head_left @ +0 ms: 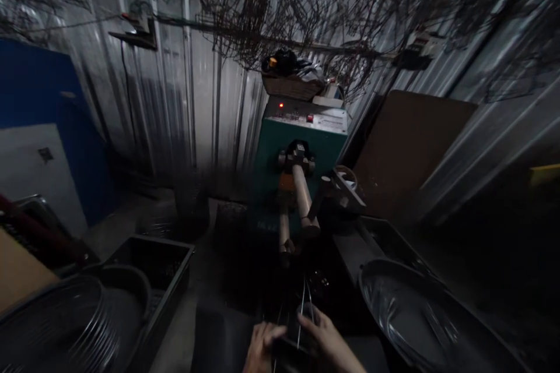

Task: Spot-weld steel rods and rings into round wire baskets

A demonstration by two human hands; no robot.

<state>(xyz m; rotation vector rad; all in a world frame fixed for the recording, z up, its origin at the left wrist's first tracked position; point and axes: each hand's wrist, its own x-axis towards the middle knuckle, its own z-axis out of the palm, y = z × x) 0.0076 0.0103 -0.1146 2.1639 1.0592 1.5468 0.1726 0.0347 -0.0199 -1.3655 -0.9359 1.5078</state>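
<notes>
Head view, and pretty murky in there: corrugated metal wall [201,99] right across the back, all shiny vertical ridges, with a wild tangle of thin wire [254,0] hanging over the upper part. Blue panel [37,78] off to the left, flat brown board [411,151] propped against the wall on the right, strip of grey floor [191,285] in between. Smack in the middle, a boxy green machine [329,141] with a little glowing red light [281,105] up top, plus a brown tray [286,87] of jumbled stuff. Poking out of the front, a thick pale upper bar [301,189] and a skinnier lower bar [284,230], both round and kinda dull. Below the bar ends, bent wire [303,294], slim and bright, running down to the hands. Right hand [322,333] mostly closed, thumb and fingers pinched on that wire; left hand [261,345] just beside, fingers half curled, too dark to tell if gripping anything. Bulky edges on both flanks: straight-rimmed black crate [175,240] and a stack of shiny wire rings [90,332] at left, big round tub [365,271] with glossy contents at right. Open room mainly in the dark gap between bars and hands, plus that floor strip beside the crate.
</notes>
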